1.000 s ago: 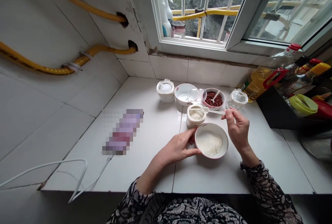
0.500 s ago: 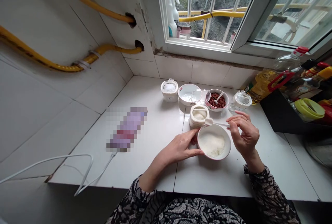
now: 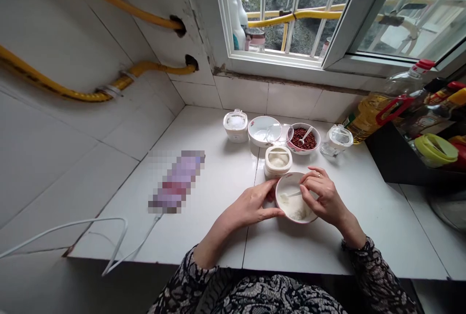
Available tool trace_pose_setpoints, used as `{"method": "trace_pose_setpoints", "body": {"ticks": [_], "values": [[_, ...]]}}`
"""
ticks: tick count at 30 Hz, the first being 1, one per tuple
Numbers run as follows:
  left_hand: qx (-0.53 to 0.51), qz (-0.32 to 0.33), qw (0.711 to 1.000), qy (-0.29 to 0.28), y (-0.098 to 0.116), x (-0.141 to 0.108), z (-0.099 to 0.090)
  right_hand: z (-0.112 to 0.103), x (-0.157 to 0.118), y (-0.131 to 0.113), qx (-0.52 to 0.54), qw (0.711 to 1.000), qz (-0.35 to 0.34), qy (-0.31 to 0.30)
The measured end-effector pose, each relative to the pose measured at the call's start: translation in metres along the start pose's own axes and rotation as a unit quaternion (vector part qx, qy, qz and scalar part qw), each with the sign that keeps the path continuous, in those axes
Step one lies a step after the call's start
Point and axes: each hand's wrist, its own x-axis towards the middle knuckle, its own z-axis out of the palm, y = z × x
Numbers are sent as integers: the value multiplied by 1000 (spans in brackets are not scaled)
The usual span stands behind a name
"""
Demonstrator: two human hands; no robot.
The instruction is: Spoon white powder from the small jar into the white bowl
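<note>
Tiled tabletop [image 3: 204, 236], toward the front edge: ceramic bowl [image 3: 281, 184] of white powder [image 3: 296, 212], rigid but fragile, best held at the rim, where the left hand [image 3: 251, 202] grips it, while the right hand [image 3: 325, 197] pinches a light plastic spoon [image 3: 291, 193] inside.

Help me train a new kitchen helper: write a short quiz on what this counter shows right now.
1. True or false: the left hand touches the white bowl.
2. Multiple choice: what does the right hand hold in that bowl? A) a white spoon B) a fork C) a whisk
3. Short answer: what fills the pink-rimmed bowl at the back of the counter?

Key: 1. True. 2. A. 3. Dark red grains.
</note>
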Motion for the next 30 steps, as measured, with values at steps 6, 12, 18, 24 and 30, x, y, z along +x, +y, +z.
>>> {"method": "trace_pose_setpoints", "body": {"ticks": [6,12,18,24,30], "values": [[1,-3,1000,3,-1,0,0,-4,-2,5,37,996,62,52],[-9,-4,1000,-3,-1,0,0,-6,-6,12,113,978,143,99],[-4,-10,1000,-6,-2,0,0,-5,-10,17,206,936,252,137],[-2,-8,1000,-4,-1,-1,-1,-5,-9,18,265,899,313,153],[3,-5,1000,-1,-2,0,0,-3,-3,19,291,875,347,173]]}}
